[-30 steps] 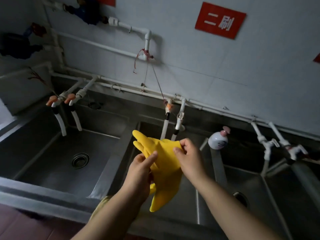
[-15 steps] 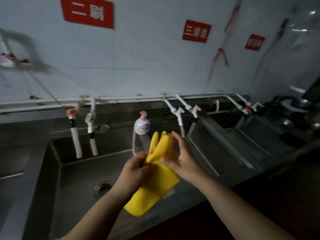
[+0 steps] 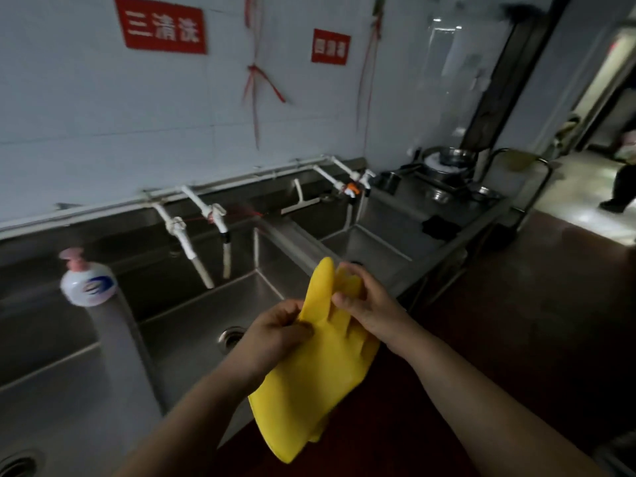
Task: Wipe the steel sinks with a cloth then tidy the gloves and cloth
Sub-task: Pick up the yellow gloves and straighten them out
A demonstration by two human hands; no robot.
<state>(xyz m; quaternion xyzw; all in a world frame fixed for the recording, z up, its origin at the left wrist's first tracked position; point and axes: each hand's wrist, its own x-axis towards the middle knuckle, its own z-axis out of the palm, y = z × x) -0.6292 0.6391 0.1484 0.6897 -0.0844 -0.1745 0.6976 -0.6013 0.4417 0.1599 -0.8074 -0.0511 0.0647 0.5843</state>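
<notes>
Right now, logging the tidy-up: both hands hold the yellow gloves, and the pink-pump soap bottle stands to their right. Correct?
Not quite. In the head view both hands, left and right, hold the yellow gloves, but the soap bottle stands to their left.

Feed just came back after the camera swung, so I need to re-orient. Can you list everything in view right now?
yellow gloves: at least one, maybe two layered, yellow, held in front of the sinks
steel sinks: a row of basins, grey, along the wall
soap bottle: one, white with pink pump, on the divider between basins
taps: several, white pipes, above the basins
red signs: two, red with white characters, on the wall
metal bowls: a few, steel, at the far end of the counter
dark cloth: one, black, on the far rim
left hand: pinches the glove
right hand: grips the glove fingers
</notes>
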